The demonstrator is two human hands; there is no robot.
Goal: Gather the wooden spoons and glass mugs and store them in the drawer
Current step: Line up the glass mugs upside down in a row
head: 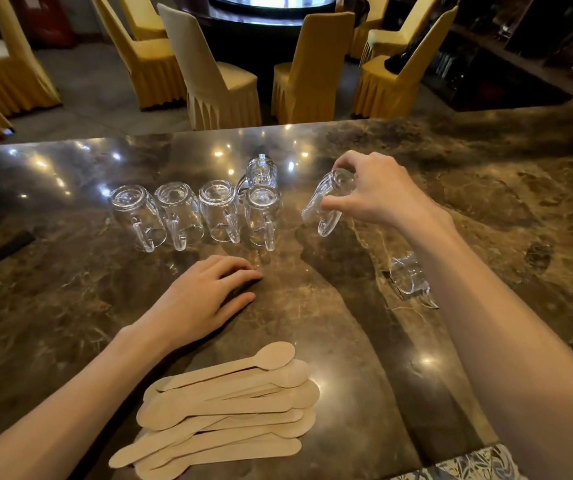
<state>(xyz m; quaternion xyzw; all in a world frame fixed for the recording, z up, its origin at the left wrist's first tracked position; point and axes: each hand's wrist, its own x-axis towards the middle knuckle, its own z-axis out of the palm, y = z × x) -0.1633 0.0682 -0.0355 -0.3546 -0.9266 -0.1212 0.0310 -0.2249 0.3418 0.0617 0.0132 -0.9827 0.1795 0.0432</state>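
The right hand (378, 192) pinches a glass mug (328, 206) by its upper end between thumb and fingertips. It holds the mug tilted above the marble counter (486, 202), just right of the row. The left hand (205, 296) rests on the counter with its fingers loosely bent and holds nothing.

Ahead of the left hand, four upturned mugs (219, 211) stand in a line with their handles toward the person, each close to or touching the next. A fifth mug (261, 170) sits just behind the rightmost one. A sixth mug (409, 278) lies partly hidden by the right forearm. The wooden spoons (229, 407) lie in a loose stack near the counter's front edge. No drawer is in view, so storing is probably some way off.

The fingertip hold on smooth glass looks light, and a slip would drop the mug onto stone. Setting it down carelessly could knock the end of the tight row. Drawing the right arm back could sweep the mug beneath it.

Yellow-covered chairs (216, 81) stand beyond the counter. No brand, label or writing can be read anywhere.
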